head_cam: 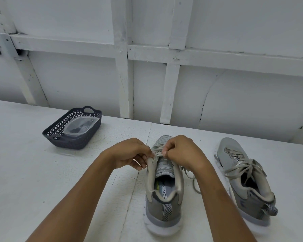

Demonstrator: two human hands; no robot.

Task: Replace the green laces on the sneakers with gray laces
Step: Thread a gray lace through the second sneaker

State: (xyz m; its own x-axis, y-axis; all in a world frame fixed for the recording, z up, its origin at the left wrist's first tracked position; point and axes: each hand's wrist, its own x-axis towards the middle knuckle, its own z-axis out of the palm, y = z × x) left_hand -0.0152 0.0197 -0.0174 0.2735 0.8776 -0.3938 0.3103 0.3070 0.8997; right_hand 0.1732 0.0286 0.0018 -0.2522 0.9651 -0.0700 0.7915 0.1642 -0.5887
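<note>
Two grey sneakers stand on the white table, heels toward me. The near sneaker (163,194) is right in front of me and carries a pale grey lace (158,148) through its lower eyelets. My left hand (132,153) grips the shoe's left eyelet flap near the top. My right hand (183,151) pinches the grey lace over the tongue. A loose lace end (193,179) trails down the shoe's right side. The second sneaker (243,179) sits to the right, laced in grey and tied in a bow. No green lace is in sight.
A dark lattice plastic basket (59,125) stands at the back left of the table and holds a clear zip bag (81,125) with dark contents. A white panelled wall runs behind the table's far edge.
</note>
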